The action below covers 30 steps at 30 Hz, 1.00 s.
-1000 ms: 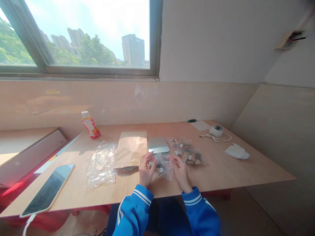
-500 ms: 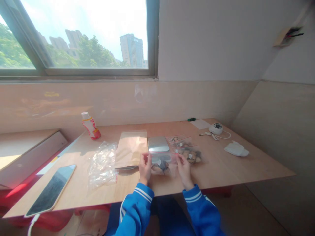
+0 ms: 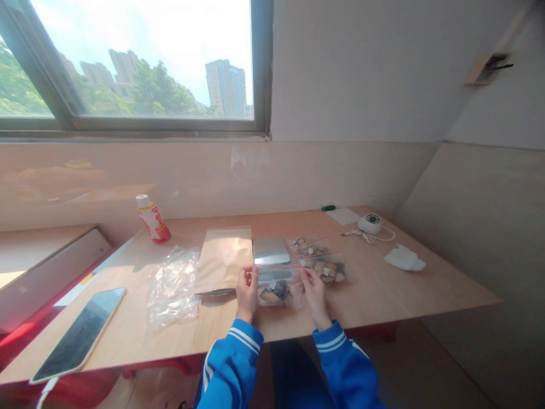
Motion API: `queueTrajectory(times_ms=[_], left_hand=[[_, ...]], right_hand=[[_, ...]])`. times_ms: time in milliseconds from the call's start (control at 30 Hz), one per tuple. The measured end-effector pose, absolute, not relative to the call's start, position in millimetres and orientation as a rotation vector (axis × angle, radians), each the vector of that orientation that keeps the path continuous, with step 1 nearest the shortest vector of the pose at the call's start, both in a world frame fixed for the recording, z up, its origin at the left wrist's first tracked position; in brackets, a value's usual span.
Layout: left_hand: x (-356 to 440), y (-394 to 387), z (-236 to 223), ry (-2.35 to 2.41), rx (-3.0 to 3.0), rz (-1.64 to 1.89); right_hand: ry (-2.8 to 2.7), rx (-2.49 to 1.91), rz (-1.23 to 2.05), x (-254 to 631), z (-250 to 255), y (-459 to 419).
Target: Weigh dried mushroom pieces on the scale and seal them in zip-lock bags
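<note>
A small clear zip bag (image 3: 277,285) with a red seal strip and dark and tan pieces inside is held upright just above the wooden table (image 3: 383,289). My left hand (image 3: 246,295) pinches its top left corner. My right hand (image 3: 314,294) pinches its top right corner, so the seal is stretched between them. Both sleeves are blue with white stripes. Behind the bag lies a flat silver scale (image 3: 271,250).
A brown paper pouch (image 3: 222,258) and a pile of empty clear bags (image 3: 174,283) lie to the left. Two more filled zip bags (image 3: 322,267) sit right of the scale. A phone (image 3: 80,332), a small bottle (image 3: 152,218), a white round device (image 3: 369,223) and a white cloth (image 3: 403,259) are farther out.
The bag was lying low and crumpled between my hands; both hands have lifted it and pulled its top edge taut between them.
</note>
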<state>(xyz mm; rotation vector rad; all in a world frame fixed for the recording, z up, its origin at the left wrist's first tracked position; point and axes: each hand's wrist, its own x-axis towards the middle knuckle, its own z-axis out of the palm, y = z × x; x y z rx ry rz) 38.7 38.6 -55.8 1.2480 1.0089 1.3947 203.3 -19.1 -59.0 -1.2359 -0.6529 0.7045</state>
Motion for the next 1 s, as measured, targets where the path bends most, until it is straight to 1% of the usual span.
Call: queueTrajectory(times_ms=[167, 767, 1000], left_hand=[[38.2, 38.3, -55.1, 1.039, 1.238, 1.414], [39.3, 36.8, -43.3, 1.044, 1.099, 1.374], [37.3, 35.5, -42.5, 1.082, 1.183, 1.399]], right_hand=[[-0.625, -1.258, 0.659, 202.7, -54.5, -20.2], [-0.671, -1.225, 0.638, 206.8, -64.7, -18.7], [-0.681, -1.240, 0.594, 206.4, -63.9, -19.5]])
